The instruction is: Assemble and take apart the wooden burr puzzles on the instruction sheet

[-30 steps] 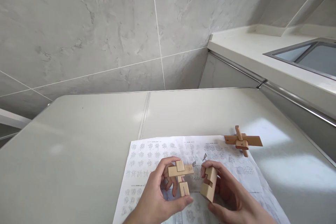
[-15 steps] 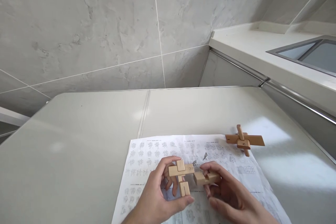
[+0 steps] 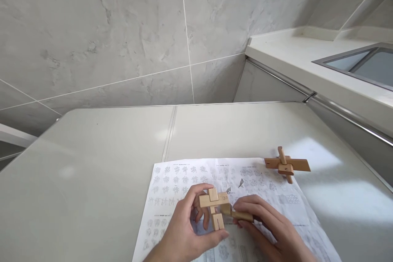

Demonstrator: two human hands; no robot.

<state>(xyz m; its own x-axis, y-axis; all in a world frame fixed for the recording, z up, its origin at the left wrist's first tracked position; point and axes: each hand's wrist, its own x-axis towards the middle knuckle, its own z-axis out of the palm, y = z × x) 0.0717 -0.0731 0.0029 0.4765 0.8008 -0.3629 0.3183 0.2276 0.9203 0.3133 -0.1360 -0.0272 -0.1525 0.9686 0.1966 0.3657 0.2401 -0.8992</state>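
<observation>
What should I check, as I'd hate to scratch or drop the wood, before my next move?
1. Left hand holds the joined blocks: ok, thumb below, finger above.
2. Right hand holds the notched block: ok, between thumb and fingers.
3. Notched block touching the joined blocks: cannot tell, they overlap in this view.
4. Printed paper fully visible: not ok, hands and blocks cover part.
5. Wooden cross clear of both hands: ok.
</observation>
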